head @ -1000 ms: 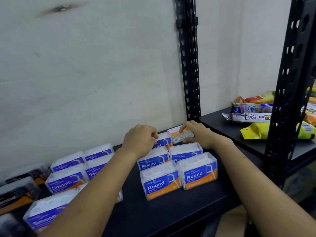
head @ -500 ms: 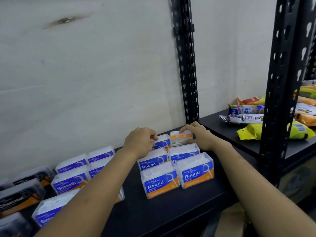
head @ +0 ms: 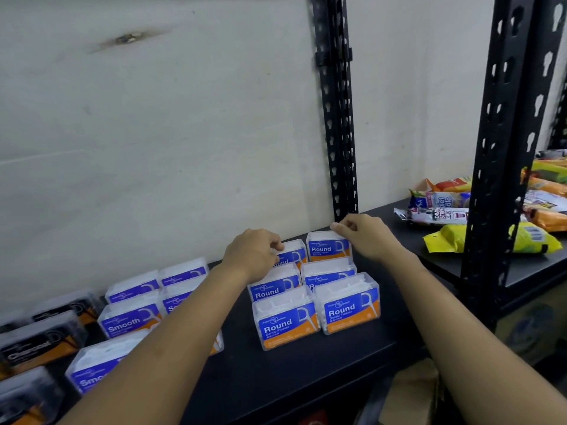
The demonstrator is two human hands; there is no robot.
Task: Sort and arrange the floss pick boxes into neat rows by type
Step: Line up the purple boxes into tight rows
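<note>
Clear plastic Round boxes (head: 341, 311), labelled blue and orange, stand in two columns of three on the black shelf (head: 306, 372). The far-right Round box (head: 329, 248) stands upright. The right hand (head: 368, 237) pinches its top far edge with curled fingertips. The left hand (head: 251, 256), fingers curled, grips the far-left Round box (head: 293, 256). Smooth boxes (head: 130, 322) sit to the left, with Charcoal boxes (head: 40, 348) further left. Snack packets (head: 445, 207) lie on the shelf section to the right.
</note>
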